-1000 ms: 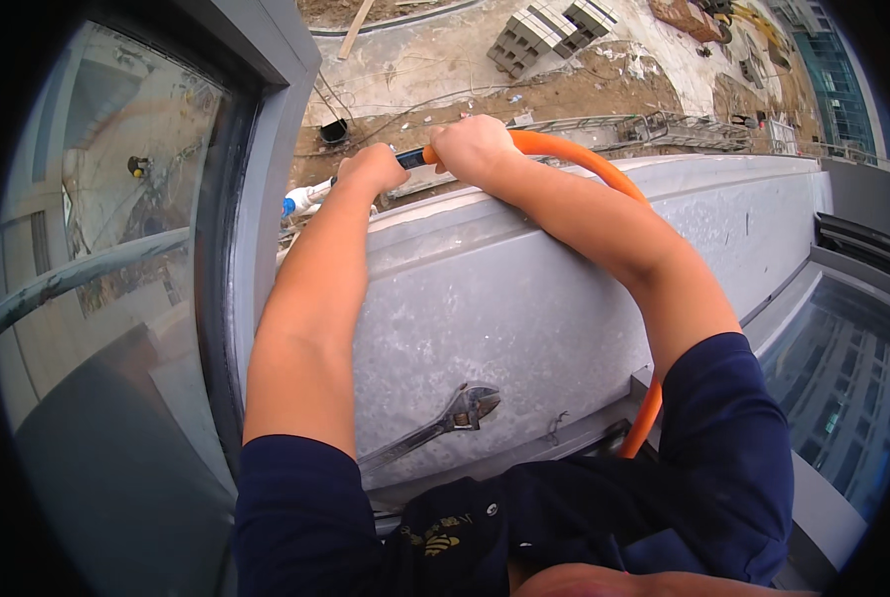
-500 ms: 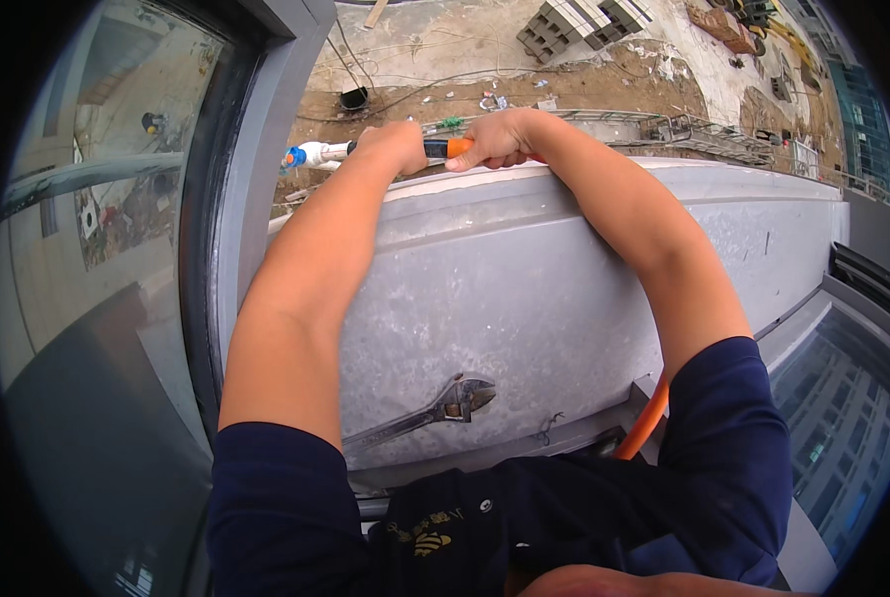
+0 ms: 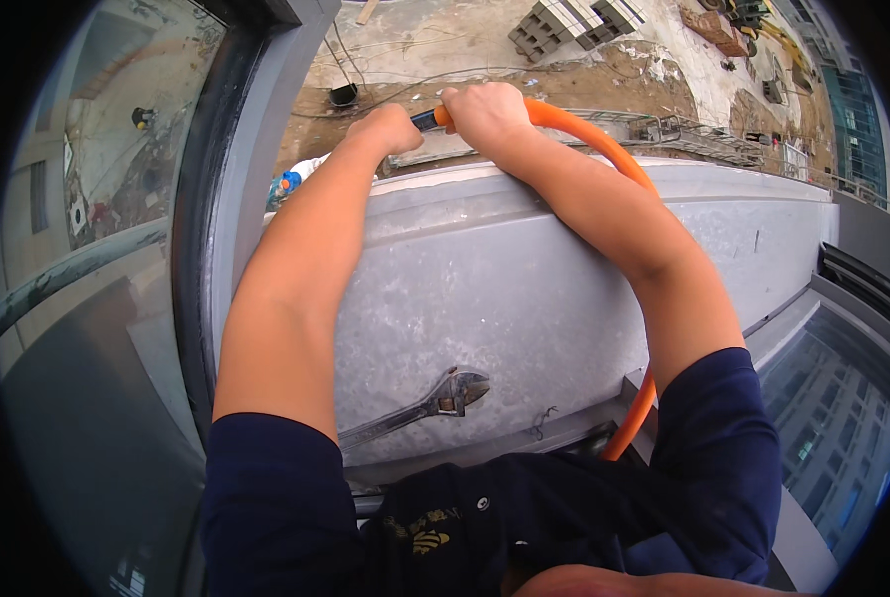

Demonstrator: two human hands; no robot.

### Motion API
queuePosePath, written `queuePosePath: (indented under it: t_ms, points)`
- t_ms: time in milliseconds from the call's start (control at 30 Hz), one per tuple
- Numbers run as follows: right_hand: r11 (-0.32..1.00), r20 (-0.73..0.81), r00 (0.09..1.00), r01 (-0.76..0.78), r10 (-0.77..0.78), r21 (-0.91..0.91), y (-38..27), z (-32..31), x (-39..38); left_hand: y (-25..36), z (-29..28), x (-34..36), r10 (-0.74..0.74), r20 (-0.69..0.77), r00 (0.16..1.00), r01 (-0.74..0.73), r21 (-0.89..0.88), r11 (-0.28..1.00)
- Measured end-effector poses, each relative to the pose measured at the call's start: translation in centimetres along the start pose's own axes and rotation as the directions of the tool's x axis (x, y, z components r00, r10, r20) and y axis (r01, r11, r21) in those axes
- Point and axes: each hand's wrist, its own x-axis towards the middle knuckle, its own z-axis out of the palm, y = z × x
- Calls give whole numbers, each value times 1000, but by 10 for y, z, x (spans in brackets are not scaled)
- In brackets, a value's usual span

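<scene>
Both my arms reach out past the edge of a grey metal ledge (image 3: 485, 269). My left hand (image 3: 390, 131) is closed around a black tube (image 3: 424, 121), its end showing between my hands. Beyond that hand, a white fitting with a blue end (image 3: 288, 185) shows partly behind my left forearm. My right hand (image 3: 491, 111) grips an orange hose (image 3: 589, 132) where it meets the black tube. From there the hose arcs over and behind my right arm and shows again near my waist. An adjustable wrench (image 3: 455, 395) lies on the ledge between my arms.
A dark window frame with glass (image 3: 201, 209) stands close on my left. Far below lies a building site with stacked blocks (image 3: 554, 28), a black bucket (image 3: 343, 95) and a metal ladder-like frame (image 3: 693, 137). Reflective glass (image 3: 833, 408) is at my right.
My right hand has turned over, its back now upward, and the orange hose now loops up beyond it. The tube and the blue-ended fitting tilt lower at the left.
</scene>
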Motion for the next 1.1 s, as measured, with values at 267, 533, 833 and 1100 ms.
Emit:
queuePosePath:
  t_ms: [267, 533, 833, 1100]
  points:
    - [942, 576, 816, -228, 47, 246, 9, -24, 4, 1, -5, -12, 79, 39, 996, -83, 133, 988]
    - [996, 243, 966, -90, 87, 2, -1, -9, 0, -3, -7, -13, 72, 17, 997, -73, 87, 994]
    - [999, 36, 999, -13, 14, -32, 0, -5, 0, 6, -7, -17, 38, -13, 999, -39, -12, 999]
    - [961, 475, 880, -126, -6, 246, 7, 1, 11, 10, -4, -31, 101, 5, 995, -100, 161, 982]
